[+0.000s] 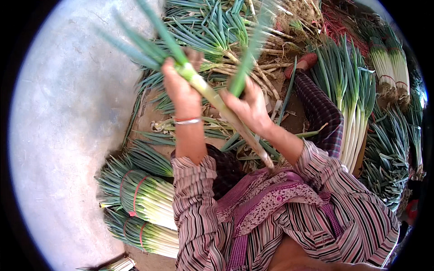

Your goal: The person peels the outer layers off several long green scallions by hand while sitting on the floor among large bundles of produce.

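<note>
My left hand (183, 88) is closed around the top of a long green onion stalk (234, 117), just where its green leaves fan out. The stalk slants down to the right, and its root end touches the purple floral apron (271, 200) at my lap. A green onion leaf (242, 79) is pinched in my right hand (250, 106), right beside the stalk's middle. This leaf blurs toward its tip, and I cannot tell whether it is still joined to the stalk.
Untrimmed green onions (217, 44) with roots lie heaped ahead. Trimmed white stalks (352, 135) lean beside my right leg (318, 98). Red-banded bundles (149, 193) lie at the left, next to bare concrete floor (67, 118). Leaf scraps (206, 125) litter the ground; more bundles (390, 67) stand far right.
</note>
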Motion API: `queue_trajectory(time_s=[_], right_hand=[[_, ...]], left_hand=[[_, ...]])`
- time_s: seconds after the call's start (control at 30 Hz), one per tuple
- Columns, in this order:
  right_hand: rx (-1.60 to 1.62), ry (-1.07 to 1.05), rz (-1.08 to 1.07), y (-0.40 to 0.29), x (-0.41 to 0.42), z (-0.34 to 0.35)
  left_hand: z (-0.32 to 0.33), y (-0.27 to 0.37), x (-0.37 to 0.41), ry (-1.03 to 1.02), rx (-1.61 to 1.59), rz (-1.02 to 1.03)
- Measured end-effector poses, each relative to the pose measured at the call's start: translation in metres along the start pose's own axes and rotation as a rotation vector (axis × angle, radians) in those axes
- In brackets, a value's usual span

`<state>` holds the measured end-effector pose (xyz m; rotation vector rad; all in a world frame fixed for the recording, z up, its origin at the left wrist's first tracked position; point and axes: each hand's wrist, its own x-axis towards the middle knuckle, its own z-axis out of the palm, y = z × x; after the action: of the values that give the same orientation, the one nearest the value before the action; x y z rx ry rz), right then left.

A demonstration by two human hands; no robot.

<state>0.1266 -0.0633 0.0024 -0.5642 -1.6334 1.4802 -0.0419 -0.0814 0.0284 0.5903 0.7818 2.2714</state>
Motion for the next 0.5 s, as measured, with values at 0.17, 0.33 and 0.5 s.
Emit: queue_trajectory(time_s=[0.17, 0.33, 0.5], right_hand=[[-0.267, -0.387, 0.290, 0.051, -0.085, -0.070], [-1.015, -0.835, 0.199, 0.128, -0.107, -0.147], [-0.298, -0.351, 0.107, 0.035, 0.000, -0.037]], left_hand=[[-0.012, 0.048, -0.002, 0.207, 0.077, 0.117], [-0.013, 0.053, -0.004, 0.085, 0.174, 0.118], [0.007, 0.020, -0.021, -0.060, 0.169, 0.057]])
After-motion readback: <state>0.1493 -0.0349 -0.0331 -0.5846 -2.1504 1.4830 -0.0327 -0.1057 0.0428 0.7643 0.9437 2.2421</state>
